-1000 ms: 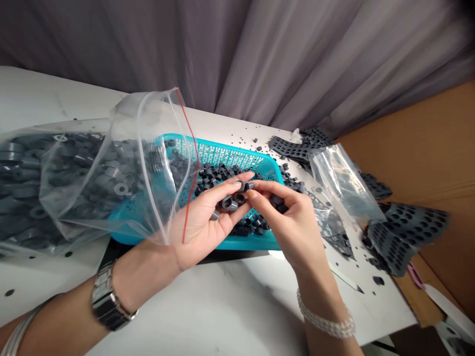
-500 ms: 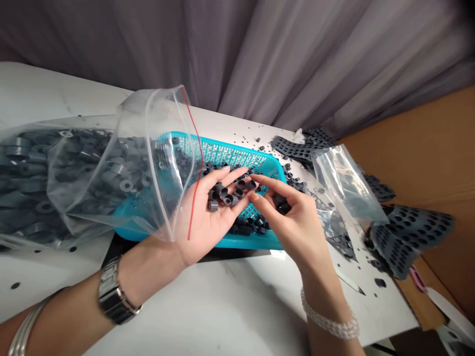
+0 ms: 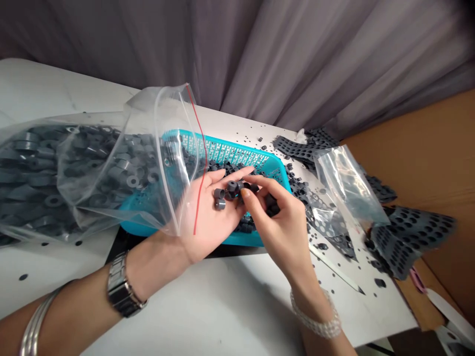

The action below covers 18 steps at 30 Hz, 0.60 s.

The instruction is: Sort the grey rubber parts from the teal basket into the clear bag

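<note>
Palm up, my left hand reaches just past the red-edged mouth of a clear zip bag and carries several small dark grey cylindrical caps. My right hand bends over the left fingers, its thumb and index finger pinching among the caps there. More dark pieces show inside its curled fingers. Beneath both hands is a turquoise plastic basket with lattice walls, holding many similar caps. The bag lies over the basket's left part, filled with grey cylindrical pieces, some with a hole.
Perforated dark grey sheets lie at the right side of the white table. Beside them rest a flat clear plastic bag, loose caps and a white pencil. Small dark discs are scattered about. A grey curtain hangs behind.
My right hand has moved left, further over my left palm. The caps in the left palm have shifted, with fewer showing. The view has moved slightly.
</note>
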Tool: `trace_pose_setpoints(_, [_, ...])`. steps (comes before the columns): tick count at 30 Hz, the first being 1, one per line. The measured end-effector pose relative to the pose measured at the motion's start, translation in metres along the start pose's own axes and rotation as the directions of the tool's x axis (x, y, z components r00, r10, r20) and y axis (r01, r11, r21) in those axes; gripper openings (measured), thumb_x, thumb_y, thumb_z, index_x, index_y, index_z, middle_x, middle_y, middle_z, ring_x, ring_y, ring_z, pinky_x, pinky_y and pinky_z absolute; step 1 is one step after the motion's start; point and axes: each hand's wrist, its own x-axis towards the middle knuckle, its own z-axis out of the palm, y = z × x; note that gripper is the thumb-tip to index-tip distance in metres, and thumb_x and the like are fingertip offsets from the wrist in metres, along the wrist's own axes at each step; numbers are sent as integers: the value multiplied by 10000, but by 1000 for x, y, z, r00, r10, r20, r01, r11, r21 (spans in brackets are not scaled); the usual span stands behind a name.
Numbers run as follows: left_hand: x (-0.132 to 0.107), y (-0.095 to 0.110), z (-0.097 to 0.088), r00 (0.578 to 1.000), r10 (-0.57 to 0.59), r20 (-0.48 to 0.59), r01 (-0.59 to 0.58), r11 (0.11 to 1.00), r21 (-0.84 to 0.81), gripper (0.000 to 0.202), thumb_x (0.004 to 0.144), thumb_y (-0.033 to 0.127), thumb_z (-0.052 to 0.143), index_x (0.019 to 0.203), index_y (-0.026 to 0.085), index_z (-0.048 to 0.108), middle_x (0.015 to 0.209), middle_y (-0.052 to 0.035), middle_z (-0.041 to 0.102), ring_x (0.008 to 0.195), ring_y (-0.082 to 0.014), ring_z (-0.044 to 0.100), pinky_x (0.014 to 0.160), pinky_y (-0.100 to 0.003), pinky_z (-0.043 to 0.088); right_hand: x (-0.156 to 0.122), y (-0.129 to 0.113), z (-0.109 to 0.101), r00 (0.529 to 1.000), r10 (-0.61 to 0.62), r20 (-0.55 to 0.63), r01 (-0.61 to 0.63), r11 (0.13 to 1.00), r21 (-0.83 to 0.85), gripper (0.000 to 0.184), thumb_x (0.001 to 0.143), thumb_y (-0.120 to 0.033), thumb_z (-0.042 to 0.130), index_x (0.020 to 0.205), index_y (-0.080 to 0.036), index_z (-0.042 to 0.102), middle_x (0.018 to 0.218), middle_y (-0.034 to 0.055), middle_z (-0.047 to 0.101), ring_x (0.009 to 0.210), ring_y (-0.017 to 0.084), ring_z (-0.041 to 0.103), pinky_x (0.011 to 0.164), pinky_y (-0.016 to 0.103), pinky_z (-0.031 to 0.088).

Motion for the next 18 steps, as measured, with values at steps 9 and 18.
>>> trace_pose_setpoints(9, [-2,0,5,996,79,-50,-80,997,-7,482,928,281,360,1300,16,514,1114,-195,669,1103,-226,628,964,-326,501,3,2,0,911,401,98,-356,644,677,237,877,-352,572,1095,-279,628,759,-31,491,573,89,424,481,212,345])
trace_pose_setpoints(18, [1,-13,21,911,411,-11,-377,846,377,471,904,422,336,1121,161,663,1080,-83,683,1076,-222,602,1060,-409,384,10,-27,36,696,647,313,-213,-229,950,148,869,-276,475,812,-196,585,776,15,596,755,138,570,724,270,477])
